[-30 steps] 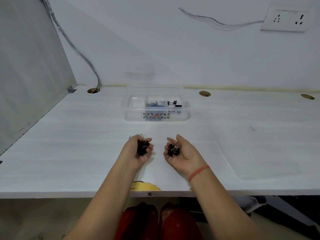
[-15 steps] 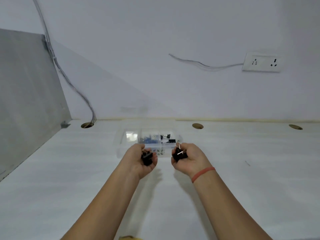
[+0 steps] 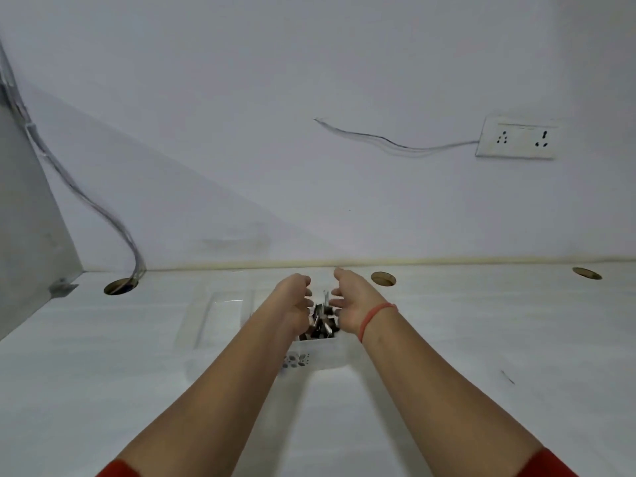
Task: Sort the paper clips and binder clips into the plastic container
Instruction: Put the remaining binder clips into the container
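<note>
A cluster of black binder clips (image 3: 320,325) with silver handles sits in the right-hand part of the clear plastic container (image 3: 220,325), piled against its near wall; some of the cluster is blurred, so it is unclear whether every clip has come to rest. The container stands on the white desk (image 3: 481,339), its near wall showing a small printed pattern and its left compartment looking bare from this angle. Paper clips cannot be made out here, since the hands and forearms cover much of the container's middle.

Both hands are directly above the container, one on each side of the binder clips. The left hand (image 3: 294,302) is just left of the pile, palm turned inward, fingers spread loosely and gripping nothing. The right hand (image 3: 351,301) is just right of the pile, palm facing the left hand, fingers likewise splayed and empty; an orange band (image 3: 375,318) circles its wrist. The clips lie between and slightly below the two palms, close to the fingertips.

Beyond the container, toward the wall, a round cable hole (image 3: 383,279) is just past the right hand, another (image 3: 120,286) lies well to the container's left with grey cables (image 3: 86,197) rising out of it, and a third (image 3: 586,273) is far to the right. High on the wall to the container's right is a white socket plate (image 3: 519,137).
</note>
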Demonstrator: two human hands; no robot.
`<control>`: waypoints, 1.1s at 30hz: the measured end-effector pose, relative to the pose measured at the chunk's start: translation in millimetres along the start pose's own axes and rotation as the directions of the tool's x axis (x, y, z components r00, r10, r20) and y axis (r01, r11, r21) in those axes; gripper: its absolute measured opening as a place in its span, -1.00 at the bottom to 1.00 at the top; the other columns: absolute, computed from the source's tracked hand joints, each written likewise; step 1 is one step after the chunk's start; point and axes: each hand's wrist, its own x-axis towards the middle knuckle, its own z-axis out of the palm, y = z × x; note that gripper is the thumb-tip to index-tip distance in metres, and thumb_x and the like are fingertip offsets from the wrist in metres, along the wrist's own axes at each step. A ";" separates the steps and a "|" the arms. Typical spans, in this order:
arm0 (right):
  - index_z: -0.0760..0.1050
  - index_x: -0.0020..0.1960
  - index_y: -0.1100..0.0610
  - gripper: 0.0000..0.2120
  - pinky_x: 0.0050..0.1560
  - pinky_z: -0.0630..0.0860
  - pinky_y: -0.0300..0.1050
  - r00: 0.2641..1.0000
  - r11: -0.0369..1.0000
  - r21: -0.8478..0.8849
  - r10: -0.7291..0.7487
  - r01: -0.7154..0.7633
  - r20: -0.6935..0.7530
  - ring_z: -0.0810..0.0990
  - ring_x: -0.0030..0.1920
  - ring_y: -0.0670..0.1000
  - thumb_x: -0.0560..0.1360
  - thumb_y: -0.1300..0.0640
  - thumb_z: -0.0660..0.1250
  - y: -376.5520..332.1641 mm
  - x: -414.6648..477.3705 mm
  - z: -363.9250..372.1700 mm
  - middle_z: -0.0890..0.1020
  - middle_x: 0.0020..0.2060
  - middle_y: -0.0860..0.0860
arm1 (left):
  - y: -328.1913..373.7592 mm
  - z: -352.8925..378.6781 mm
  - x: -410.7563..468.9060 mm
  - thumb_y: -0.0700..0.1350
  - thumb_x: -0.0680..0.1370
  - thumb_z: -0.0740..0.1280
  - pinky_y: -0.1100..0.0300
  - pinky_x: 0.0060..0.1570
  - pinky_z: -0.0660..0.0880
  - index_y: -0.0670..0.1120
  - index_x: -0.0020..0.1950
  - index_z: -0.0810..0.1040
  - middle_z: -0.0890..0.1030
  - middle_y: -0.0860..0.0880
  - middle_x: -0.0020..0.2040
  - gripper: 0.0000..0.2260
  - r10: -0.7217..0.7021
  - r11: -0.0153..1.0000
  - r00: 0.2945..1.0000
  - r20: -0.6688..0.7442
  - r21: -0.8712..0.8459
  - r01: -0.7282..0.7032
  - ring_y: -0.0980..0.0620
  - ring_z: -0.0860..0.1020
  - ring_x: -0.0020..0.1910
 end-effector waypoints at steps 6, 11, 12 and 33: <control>0.39 0.12 0.20 -0.79 0.13 0.37 -0.12 0.996 0.997 0.018 -0.068 0.069 -0.048 0.37 -0.17 0.00 0.57 0.13 0.10 11.1 5.7 -6.1 0.36 -0.14 0.05 | -14.4 -0.3 10.2 -0.19 0.56 0.16 0.07 -0.02 0.32 -0.21 0.11 0.46 0.47 -0.17 0.03 -0.81 0.101 0.991 0.991 -0.086 0.097 -0.092 -0.13 0.42 0.00; 0.36 -0.23 0.19 -0.81 0.08 0.55 -0.02 0.980 0.959 0.209 -0.180 0.193 -0.078 0.42 -0.33 0.02 0.54 0.31 0.12 23.6 -22.6 -23.3 0.38 -0.31 0.08 | -32.1 -1.1 -25.0 -0.24 0.52 0.24 0.06 -0.02 0.44 -0.19 0.07 0.57 0.52 -0.11 -0.20 -0.82 0.263 0.965 0.954 -0.147 0.036 -0.260 -0.08 0.46 -0.14; 0.40 -0.21 0.22 -0.83 0.04 0.56 -0.06 0.971 0.950 0.206 -0.217 0.233 -0.098 0.47 -0.30 0.02 0.55 0.32 0.15 27.1 -32.1 -30.1 0.43 -0.28 0.09 | -37.4 -0.4 -35.2 -0.23 0.52 0.25 0.07 -0.01 0.45 -0.20 0.06 0.57 0.54 -0.12 -0.17 -0.83 0.297 0.955 0.942 -0.156 0.033 -0.295 -0.07 0.47 -0.13; 0.15 0.51 -0.03 -0.16 0.50 0.05 -0.11 0.952 0.264 -0.949 -0.292 0.171 0.090 0.02 0.54 -0.07 0.35 -0.12 0.46 168.2 -184.2 -230.3 0.02 0.55 -0.05 | -206.0 34.2 -168.5 -0.22 0.55 0.23 0.18 -0.11 0.56 -0.15 -0.10 0.58 0.60 -0.11 -0.09 -0.87 0.115 0.992 0.993 -0.016 0.045 -0.114 -0.01 0.58 -0.18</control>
